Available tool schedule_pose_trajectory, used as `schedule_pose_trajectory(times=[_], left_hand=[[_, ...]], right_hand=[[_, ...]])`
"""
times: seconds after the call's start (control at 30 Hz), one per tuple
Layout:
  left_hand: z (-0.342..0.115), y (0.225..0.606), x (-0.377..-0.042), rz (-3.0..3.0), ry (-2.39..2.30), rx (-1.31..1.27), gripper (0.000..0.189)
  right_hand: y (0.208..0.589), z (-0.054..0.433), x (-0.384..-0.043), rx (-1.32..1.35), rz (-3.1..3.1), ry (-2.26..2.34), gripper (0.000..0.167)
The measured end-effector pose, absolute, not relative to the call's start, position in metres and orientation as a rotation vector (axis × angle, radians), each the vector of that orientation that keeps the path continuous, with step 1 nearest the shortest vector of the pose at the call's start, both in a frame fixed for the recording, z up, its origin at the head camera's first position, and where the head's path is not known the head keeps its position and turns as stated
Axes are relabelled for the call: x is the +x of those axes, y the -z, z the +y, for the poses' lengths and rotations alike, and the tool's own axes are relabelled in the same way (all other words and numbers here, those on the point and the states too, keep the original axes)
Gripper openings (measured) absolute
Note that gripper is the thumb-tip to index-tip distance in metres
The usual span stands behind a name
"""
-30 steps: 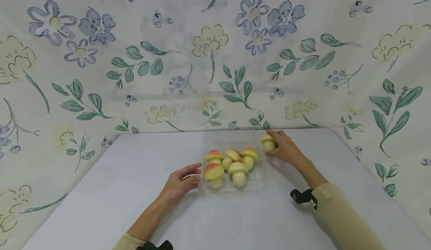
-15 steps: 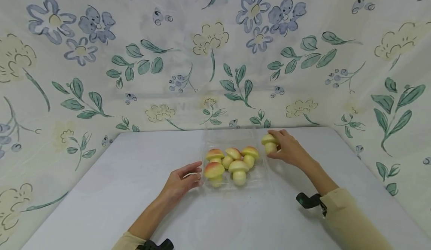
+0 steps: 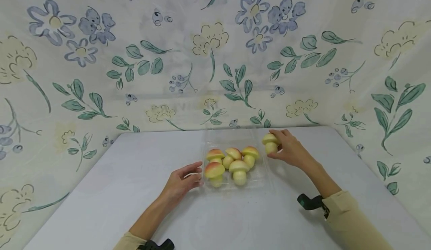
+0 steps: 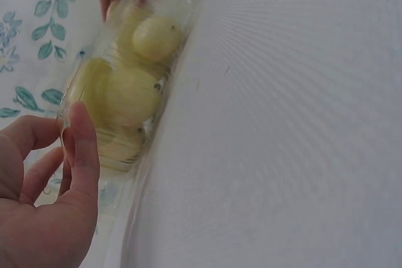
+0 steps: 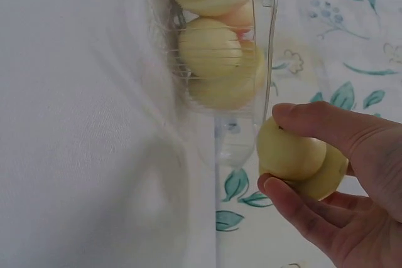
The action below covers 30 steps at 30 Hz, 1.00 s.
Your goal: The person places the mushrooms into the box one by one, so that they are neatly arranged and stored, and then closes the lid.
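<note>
A pale yellow mushroom is pinched between the thumb and fingers of my right hand, at the right of a clear plastic box. The right wrist view shows this mushroom just outside the box end, its stem toward the camera. Inside the box lie several similar mushrooms, some with reddish caps, such as the front left mushroom. My left hand has its relaxed fingers at the box's left side. In the left wrist view the fingertips of the left hand are right at the box's rim.
The box's clear lid stands raised at its back. Everything rests on a white table, with a floral cloth hanging behind it. Each wrist carries a black camera mount, such as the right mount.
My right hand has shifted slightly right with the mushroom, and its forearm has swung a little outward. The left hand and the box stay put.
</note>
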State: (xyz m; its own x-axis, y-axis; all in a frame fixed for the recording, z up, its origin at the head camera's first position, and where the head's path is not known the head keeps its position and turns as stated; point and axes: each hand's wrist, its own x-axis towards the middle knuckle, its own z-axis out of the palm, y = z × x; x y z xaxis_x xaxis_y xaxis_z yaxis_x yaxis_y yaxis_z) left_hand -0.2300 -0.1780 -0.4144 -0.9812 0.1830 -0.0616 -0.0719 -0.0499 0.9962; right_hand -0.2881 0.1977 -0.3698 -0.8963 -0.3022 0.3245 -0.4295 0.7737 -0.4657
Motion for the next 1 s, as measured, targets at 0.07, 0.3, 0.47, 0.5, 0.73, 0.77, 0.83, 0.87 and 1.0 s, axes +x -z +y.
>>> schedule_pose_trajectory(times=[0.07, 0.3, 0.47, 0.5, 0.73, 0.77, 0.83, 0.87, 1.0], left_hand=[[-0.1776, 0.4144, -0.2304, 2.027, -2.158, 0.129, 0.051], [-0.1777, 0.4148, -0.2301, 2.037, -2.146, 0.118, 0.051], [-0.1771, 0.4133, -0.2287, 2.034, -2.147, 0.104, 0.051], [-0.1771, 0.4127, -0.2283, 2.034, -2.149, 0.102, 0.051], [-0.1764, 0.4117, -0.2288, 2.039, -2.156, 0.109, 0.051], [-0.1765, 0.4118, -0.2289, 2.040, -2.154, 0.111, 0.051], [-0.1766, 0.4119, -0.2289, 2.034, -2.152, 0.108, 0.051], [-0.1767, 0.4121, -0.2289, 2.031, -2.151, 0.106, 0.051], [-0.1766, 0.4125, -0.2285, 2.018, -2.154, 0.097, 0.052]], right_hand=[[0.3690, 0.1981, -0.2879, 0.581, -2.732, -0.807, 0.077], [0.3679, 0.1962, -0.2866, 0.615, -2.734, -0.846, 0.076], [0.3650, 0.1942, -0.2854, 0.633, -2.726, -0.844, 0.075], [0.3643, 0.1938, -0.2852, 0.640, -2.722, -0.840, 0.074], [0.3630, 0.1921, -0.2852, 0.665, -2.722, -0.855, 0.075], [0.3628, 0.1916, -0.2852, 0.674, -2.729, -0.875, 0.075], [0.3622, 0.1904, -0.2848, 0.684, -2.745, -0.919, 0.077], [0.3619, 0.1899, -0.2847, 0.685, -2.753, -0.942, 0.077], [0.3615, 0.1886, -0.2837, 0.691, -2.767, -0.983, 0.077]])
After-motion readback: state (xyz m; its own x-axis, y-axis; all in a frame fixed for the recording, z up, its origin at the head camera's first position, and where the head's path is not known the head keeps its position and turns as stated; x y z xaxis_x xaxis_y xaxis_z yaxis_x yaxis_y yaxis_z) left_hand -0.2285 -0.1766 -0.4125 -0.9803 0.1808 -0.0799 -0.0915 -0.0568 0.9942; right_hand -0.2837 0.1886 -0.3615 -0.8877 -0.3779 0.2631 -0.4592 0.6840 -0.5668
